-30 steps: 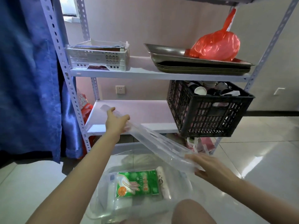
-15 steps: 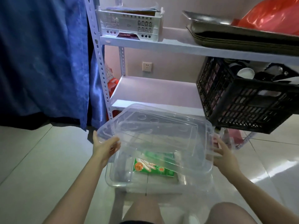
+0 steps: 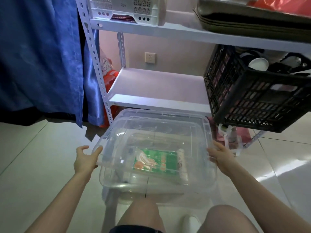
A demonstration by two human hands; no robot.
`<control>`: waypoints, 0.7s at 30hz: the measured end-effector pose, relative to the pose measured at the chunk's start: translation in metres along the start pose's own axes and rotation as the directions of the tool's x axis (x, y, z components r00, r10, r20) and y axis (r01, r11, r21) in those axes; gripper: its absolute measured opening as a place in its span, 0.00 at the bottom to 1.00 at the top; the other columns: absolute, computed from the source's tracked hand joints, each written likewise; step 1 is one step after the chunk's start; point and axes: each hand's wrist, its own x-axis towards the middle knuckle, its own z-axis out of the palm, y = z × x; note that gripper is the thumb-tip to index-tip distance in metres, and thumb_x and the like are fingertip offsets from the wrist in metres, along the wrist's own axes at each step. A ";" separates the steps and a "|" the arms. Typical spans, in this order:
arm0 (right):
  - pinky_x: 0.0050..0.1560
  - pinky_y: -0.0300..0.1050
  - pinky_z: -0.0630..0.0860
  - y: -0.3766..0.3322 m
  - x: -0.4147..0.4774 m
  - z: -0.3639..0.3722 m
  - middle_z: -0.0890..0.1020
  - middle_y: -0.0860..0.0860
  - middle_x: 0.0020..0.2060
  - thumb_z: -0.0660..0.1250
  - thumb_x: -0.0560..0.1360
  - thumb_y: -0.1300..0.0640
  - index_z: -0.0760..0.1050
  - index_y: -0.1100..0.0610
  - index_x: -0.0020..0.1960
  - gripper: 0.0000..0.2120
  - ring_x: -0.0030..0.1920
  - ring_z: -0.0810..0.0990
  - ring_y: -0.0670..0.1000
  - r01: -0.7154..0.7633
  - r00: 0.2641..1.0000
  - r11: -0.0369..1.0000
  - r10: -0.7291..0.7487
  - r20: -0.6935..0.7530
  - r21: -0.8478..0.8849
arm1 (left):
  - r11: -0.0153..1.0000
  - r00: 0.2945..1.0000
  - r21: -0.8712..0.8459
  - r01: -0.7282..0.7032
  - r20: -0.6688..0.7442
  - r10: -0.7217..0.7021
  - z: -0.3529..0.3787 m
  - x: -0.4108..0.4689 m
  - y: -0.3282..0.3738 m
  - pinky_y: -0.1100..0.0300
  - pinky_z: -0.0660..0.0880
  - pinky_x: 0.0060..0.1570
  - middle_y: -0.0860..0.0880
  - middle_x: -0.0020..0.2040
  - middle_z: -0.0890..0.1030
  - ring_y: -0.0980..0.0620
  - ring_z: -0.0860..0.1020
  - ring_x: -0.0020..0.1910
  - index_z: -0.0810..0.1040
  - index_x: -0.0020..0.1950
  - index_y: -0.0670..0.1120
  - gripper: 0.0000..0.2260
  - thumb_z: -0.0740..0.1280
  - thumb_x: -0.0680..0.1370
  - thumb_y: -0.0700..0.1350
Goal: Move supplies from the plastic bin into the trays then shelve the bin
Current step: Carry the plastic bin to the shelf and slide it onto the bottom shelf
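Note:
A clear plastic bin (image 3: 198,187) stands on the tiled floor in front of my knees. Inside it lie a green packet of gloves (image 3: 156,161) and a white roll (image 3: 181,163). A clear lid (image 3: 151,132) lies flat over the bin's top. My left hand (image 3: 85,158) grips the lid's left edge, thumb on top. My right hand (image 3: 220,155) holds its right edge. Stacked metal trays (image 3: 252,22) sit on the upper shelf at the top right.
A white shelf board (image 3: 158,88) lies just behind the bin. A black crate (image 3: 252,98) of cups overhangs it on the right. A white basket (image 3: 127,9) and a red bag (image 3: 286,4) sit on the upper shelf. A blue curtain (image 3: 42,56) hangs at the left.
The lid went from tilted up toward the shelf to flat, and has come down over the bin. Both hands shifted to its left and right edges.

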 end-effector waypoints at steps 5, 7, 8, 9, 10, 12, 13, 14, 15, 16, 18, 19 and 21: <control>0.65 0.56 0.72 0.012 0.027 0.002 0.77 0.64 0.59 0.67 0.74 0.64 0.66 0.60 0.71 0.26 0.58 0.77 0.63 0.024 0.992 0.976 -0.049 -0.112 -0.215 | 0.937 0.964 0.333 -0.103 0.267 0.011 -0.012 0.001 -0.009 0.58 0.76 0.30 0.42 0.38 0.82 0.44 0.80 0.36 0.74 0.47 0.51 0.14 0.75 0.67 0.50; 0.58 0.50 0.73 0.014 0.034 0.005 0.79 0.62 0.57 0.69 0.73 0.63 0.67 0.58 0.70 0.26 0.57 0.77 0.62 0.043 0.979 0.958 -0.097 -0.177 -0.283 | 0.898 0.960 0.419 -0.134 0.281 0.012 -0.013 -0.002 -0.017 0.56 0.77 0.31 0.44 0.36 0.82 0.44 0.81 0.37 0.74 0.43 0.47 0.14 0.76 0.65 0.47; 0.55 0.50 0.74 0.016 0.037 0.006 0.79 0.62 0.56 0.69 0.73 0.62 0.69 0.58 0.69 0.25 0.56 0.78 0.62 0.057 0.974 0.948 -0.121 -0.190 -0.313 | 0.873 0.963 0.463 -0.154 0.267 0.028 -0.011 -0.004 -0.020 0.55 0.78 0.33 0.45 0.36 0.82 0.45 0.81 0.37 0.74 0.42 0.45 0.14 0.76 0.64 0.46; 0.52 0.51 0.75 0.018 0.040 0.008 0.81 0.62 0.53 0.69 0.73 0.62 0.72 0.57 0.67 0.22 0.53 0.79 0.62 0.074 0.971 0.935 -0.147 -0.189 -0.348 | 0.838 0.967 0.515 -0.180 0.250 0.054 -0.009 -0.006 -0.023 0.53 0.78 0.35 0.45 0.36 0.81 0.45 0.80 0.36 0.74 0.40 0.44 0.13 0.76 0.64 0.46; 0.47 0.50 0.76 0.021 0.043 0.009 0.82 0.61 0.49 0.69 0.73 0.62 0.75 0.56 0.63 0.19 0.48 0.80 0.60 0.094 0.969 0.918 -0.174 -0.177 -0.386 | 0.801 0.968 0.563 -0.204 0.237 0.080 -0.006 -0.008 -0.026 0.53 0.76 0.36 0.46 0.35 0.80 0.47 0.79 0.35 0.74 0.39 0.44 0.13 0.76 0.64 0.47; 0.38 0.44 0.72 0.027 0.051 0.010 0.81 0.55 0.41 0.68 0.72 0.61 0.78 0.55 0.59 0.15 0.38 0.77 0.54 0.115 0.963 0.886 -0.211 -0.168 -0.450 | 0.747 0.972 0.626 -0.223 0.205 0.118 0.000 -0.010 -0.026 0.55 0.71 0.34 0.47 0.35 0.79 0.51 0.75 0.34 0.72 0.38 0.44 0.14 0.74 0.66 0.51; 0.37 0.44 0.69 0.030 0.055 0.010 0.80 0.53 0.38 0.68 0.72 0.60 0.79 0.55 0.57 0.13 0.37 0.75 0.53 0.112 0.960 0.876 -0.217 -0.175 -0.469 | 0.731 0.972 0.644 -0.226 0.192 0.132 0.003 -0.011 -0.025 0.56 0.69 0.33 0.48 0.35 0.78 0.51 0.74 0.34 0.71 0.38 0.44 0.15 0.73 0.67 0.53; 0.38 0.44 0.68 0.034 0.060 0.010 0.79 0.52 0.36 0.68 0.73 0.59 0.79 0.55 0.55 0.11 0.36 0.75 0.54 0.104 0.959 0.865 -0.218 -0.181 -0.490 | 0.727 0.972 0.646 -0.232 0.185 0.146 0.007 -0.010 -0.023 0.56 0.68 0.33 0.48 0.36 0.78 0.51 0.74 0.34 0.71 0.40 0.43 0.16 0.72 0.68 0.54; 0.39 0.45 0.69 0.037 0.064 0.009 0.78 0.52 0.35 0.68 0.73 0.58 0.80 0.56 0.53 0.09 0.36 0.74 0.55 0.097 0.958 0.852 -0.219 -0.182 -0.515 | 0.739 0.969 0.628 -0.244 0.183 0.164 0.010 -0.009 -0.021 0.56 0.68 0.35 0.48 0.39 0.79 0.48 0.76 0.36 0.71 0.43 0.43 0.17 0.71 0.69 0.54; 0.40 0.46 0.69 0.039 0.067 0.008 0.77 0.52 0.34 0.68 0.73 0.57 0.79 0.57 0.51 0.08 0.37 0.75 0.56 0.086 0.959 0.834 -0.218 -0.182 -0.545 | 0.757 0.963 0.596 -0.268 0.194 0.188 0.015 -0.008 -0.017 0.56 0.69 0.37 0.47 0.43 0.80 0.46 0.77 0.40 0.72 0.49 0.43 0.17 0.71 0.71 0.53; 0.40 0.48 0.70 0.041 0.072 0.008 0.77 0.53 0.32 0.67 0.74 0.57 0.79 0.58 0.50 0.07 0.37 0.76 0.57 0.087 0.960 0.805 -0.226 -0.168 -0.587 | 0.753 0.938 0.561 -0.344 0.241 0.250 0.024 -0.005 -0.012 0.55 0.70 0.43 0.43 0.50 0.79 0.42 0.77 0.47 0.71 0.63 0.45 0.20 0.69 0.74 0.50; 0.40 0.48 0.70 0.041 0.074 0.008 0.77 0.53 0.32 0.67 0.74 0.58 0.79 0.59 0.50 0.07 0.37 0.76 0.58 0.095 0.960 0.798 -0.232 -0.158 -0.596 | 0.733 0.927 0.568 -0.375 0.258 0.274 0.028 -0.003 -0.009 0.54 0.70 0.45 0.41 0.52 0.78 0.40 0.77 0.50 0.70 0.67 0.45 0.21 0.67 0.75 0.49; 0.40 0.48 0.70 0.040 0.079 0.011 0.78 0.56 0.34 0.66 0.74 0.60 0.78 0.59 0.51 0.07 0.38 0.76 0.58 0.106 0.961 0.786 -0.239 -0.142 -0.609 | 0.702 0.920 0.594 -0.393 0.261 0.294 0.035 0.000 -0.007 0.51 0.71 0.49 0.39 0.56 0.76 0.39 0.76 0.52 0.67 0.71 0.46 0.22 0.65 0.78 0.48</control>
